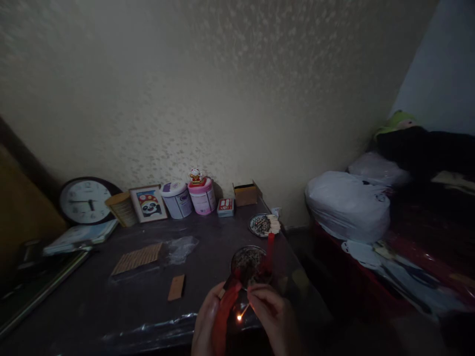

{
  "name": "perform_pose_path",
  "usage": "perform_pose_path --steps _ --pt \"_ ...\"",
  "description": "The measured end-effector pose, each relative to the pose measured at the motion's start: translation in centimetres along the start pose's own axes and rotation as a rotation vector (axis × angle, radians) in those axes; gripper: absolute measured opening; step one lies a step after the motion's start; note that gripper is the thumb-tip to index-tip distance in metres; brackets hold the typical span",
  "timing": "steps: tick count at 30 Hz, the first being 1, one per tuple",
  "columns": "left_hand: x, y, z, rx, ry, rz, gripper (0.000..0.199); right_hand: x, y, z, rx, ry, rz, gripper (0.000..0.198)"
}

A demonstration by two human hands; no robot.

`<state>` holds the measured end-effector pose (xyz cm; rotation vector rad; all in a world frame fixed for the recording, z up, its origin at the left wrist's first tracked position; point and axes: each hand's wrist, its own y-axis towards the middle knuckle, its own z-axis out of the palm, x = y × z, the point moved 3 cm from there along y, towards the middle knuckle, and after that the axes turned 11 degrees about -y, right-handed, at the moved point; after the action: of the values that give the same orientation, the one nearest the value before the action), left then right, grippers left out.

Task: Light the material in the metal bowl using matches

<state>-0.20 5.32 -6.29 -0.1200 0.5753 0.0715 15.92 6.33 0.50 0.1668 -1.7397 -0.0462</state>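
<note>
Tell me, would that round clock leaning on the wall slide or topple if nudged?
The clock stands on its edge, tilted against the wall, so a push would probably roll or slide it. Its face looks glazed, so likely fragile. The nearby books might stop it.

Dim room, speckled beige wall, dark table beneath.

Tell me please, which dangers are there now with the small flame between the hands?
1. The lit match in the right hand burns close to the fingers of both hands; it could scorch them.
2. The left hand holds a red candle-like stick right beside the flame; hot drips may fall on skin.
3. Thin plastic sheeting covers the table edge just below; a dropped match might melt it.
</note>
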Motion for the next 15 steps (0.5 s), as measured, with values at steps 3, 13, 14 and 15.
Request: perform_pose_path --steps 3,13,14,15 --pt "0.1 0.1 0.2 0.007 0.019 0.009 0.051 -0.1 0.1 0.1 0.017 -0.004 -0.019 0.027" --pt "-0.2 -0.9 2.5 0.079 -0.006 0.006 0.046 0.2 0.0 0.0 0.025 -0.048 -0.018 0.021" --pt "-0.2 -0.8 2.3 0.07 -0.011 -0.001 0.047 0.2 -0.1 0.0 0.027 -0.05 -0.019 0.021" --pt "-0.1 -0.6 2.1 0.054 -0.014 -0.007 0.047 0.2 -0.1 0.0 0.027 -0.05 -0.021 0.02"
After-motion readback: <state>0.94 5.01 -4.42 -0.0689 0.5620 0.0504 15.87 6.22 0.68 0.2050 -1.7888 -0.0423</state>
